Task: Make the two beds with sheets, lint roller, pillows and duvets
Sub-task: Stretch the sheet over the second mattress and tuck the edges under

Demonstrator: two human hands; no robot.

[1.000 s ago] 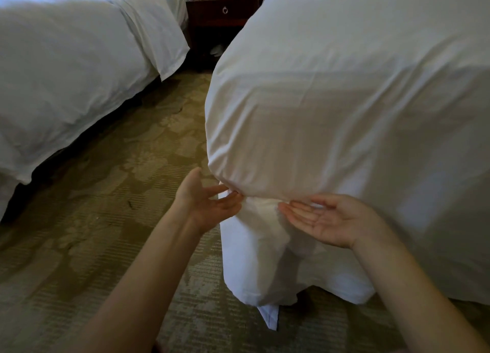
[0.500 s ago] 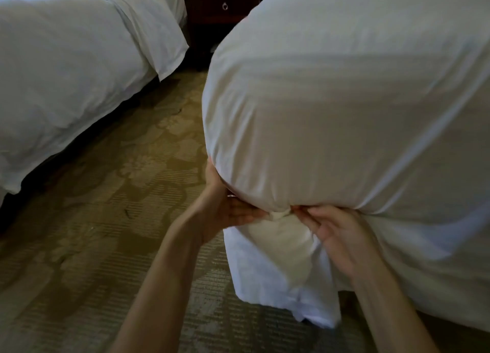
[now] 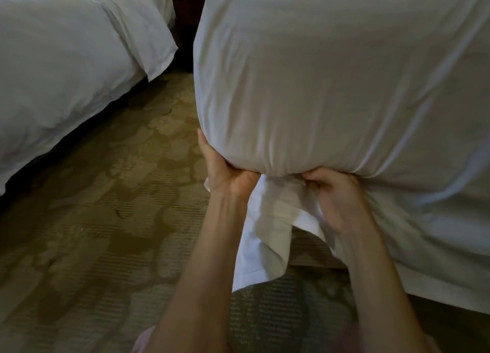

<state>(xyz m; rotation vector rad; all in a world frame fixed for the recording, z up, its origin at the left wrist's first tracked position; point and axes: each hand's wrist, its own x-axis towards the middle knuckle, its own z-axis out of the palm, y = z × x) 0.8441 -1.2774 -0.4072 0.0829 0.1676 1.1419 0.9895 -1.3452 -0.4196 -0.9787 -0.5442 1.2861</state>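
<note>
The right bed (image 3: 344,74) fills the right half of the view, its mattress corner wrapped in a white sheet. My left hand (image 3: 225,172) grips the underside of that corner, thumb up along its side, fingers hidden beneath. My right hand (image 3: 331,191) is curled under the corner's edge, gripping the bunched sheet. A loose flap of sheet (image 3: 265,236) hangs down between my forearms toward the floor. The left bed (image 3: 61,61) is covered by a white duvet.
Patterned olive carpet (image 3: 106,220) runs between the beds and under my arms. A dark wooden nightstand (image 3: 187,21) stands at the far end of the aisle, with a small object on top at the frame's edge.
Both hands went from open below the corner to curled under it, gripping the sheet. The camera moved closer and lower; the hanging flap has bunched up between my arms.
</note>
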